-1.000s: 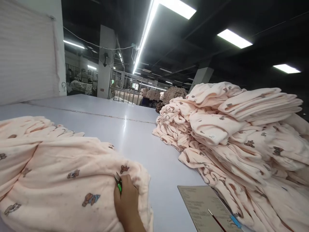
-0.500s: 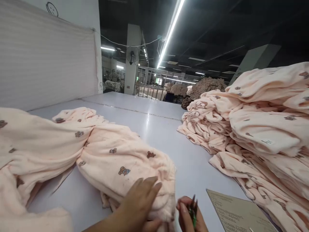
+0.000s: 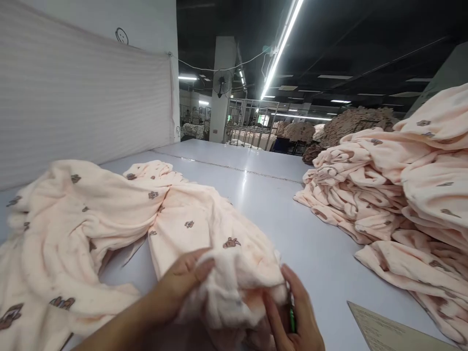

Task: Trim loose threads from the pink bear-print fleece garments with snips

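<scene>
2 hands meet at the near end of the pink fleece garment (image 3: 204, 229), which lies spread on the grey table (image 3: 278, 204). The left hand (image 3: 183, 280) comes in from the left, with its fingers curled over a bunched fold and gripping it. The right hand (image 3: 292, 317) is half closed and presses the same fold, with a green tool (image 3: 291, 319) tucked in its palm. The table is bare between the garment and the stack of folded garments (image 3: 365, 195) at the right. 1 paper card (image 3: 387, 331) lies near the right hand.
</scene>
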`<state>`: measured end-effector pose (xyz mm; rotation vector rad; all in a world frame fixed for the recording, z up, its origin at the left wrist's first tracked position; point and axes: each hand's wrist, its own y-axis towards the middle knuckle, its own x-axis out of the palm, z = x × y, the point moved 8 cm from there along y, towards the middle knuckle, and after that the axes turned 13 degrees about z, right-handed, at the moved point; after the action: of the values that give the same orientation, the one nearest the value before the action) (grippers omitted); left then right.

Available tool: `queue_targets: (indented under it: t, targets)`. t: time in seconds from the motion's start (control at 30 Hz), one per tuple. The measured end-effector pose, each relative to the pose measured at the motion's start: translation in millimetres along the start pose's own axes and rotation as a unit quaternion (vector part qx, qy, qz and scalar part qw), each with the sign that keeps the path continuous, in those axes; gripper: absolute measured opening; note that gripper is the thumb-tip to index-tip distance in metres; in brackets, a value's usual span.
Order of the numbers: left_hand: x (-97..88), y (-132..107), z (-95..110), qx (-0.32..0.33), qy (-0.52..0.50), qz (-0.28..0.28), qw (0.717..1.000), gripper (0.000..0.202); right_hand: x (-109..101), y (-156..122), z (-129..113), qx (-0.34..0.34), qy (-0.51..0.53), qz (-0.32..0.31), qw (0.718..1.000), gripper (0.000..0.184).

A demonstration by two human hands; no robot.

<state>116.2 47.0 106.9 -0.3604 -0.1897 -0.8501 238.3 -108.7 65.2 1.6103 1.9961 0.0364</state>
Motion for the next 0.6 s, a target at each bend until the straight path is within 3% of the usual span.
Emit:
queue_targets:
  t: [0.07,0.13,0.2,0.27,0.33,0.43,0.5,0.53,0.6]
  targets:
    - [-37.5,1,12,0.007,-0.017,0.1,0.995,0.035,24,-10,-15,-0.076,-0.025,-0.077,0.994,0.041]
    - [-77.5,5,23,0.062,0.089,0.2,0.974,0.038,42,-20,-24,-0.11,-0.038,-0.127,0.985,0.043]
    - [-107.6,4,35,0.124,0.23,0.276,0.925,0.036,52,-24,-30,-0.119,-0.039,-0.148,0.981,0.046]
    - [-121.1,-5,44,0.169,0.316,0.331,0.873,0.032,57,-21,-35,-0.116,-0.057,-0.158,0.979,0.048]
    - [-105.2,-18,47,0.215,0.37,0.302,0.852,0.03,58,-15,-40,-0.108,-0.078,-0.168,0.977,0.045]
    - [-42.1,-37,29,0.265,0.495,0.122,0.819,0.035,60,-6,-46,-0.095,-0.083,-0.199,0.972,0.039]
    - [-15.3,-43,6,0.241,0.539,0.05,0.805,0.029,62,-3,-48,-0.083,-0.07,-0.22,0.969,0.037]
    - [-10.6,-41,-4,0.211,0.532,0.036,0.819,0.022,63,-2,-48,-0.075,-0.061,-0.229,0.969,0.036]
    - [-12.3,-33,-23,0.11,0.431,0.013,0.896,0.015,64,-2,-45,-0.051,-0.039,-0.242,0.968,0.035]
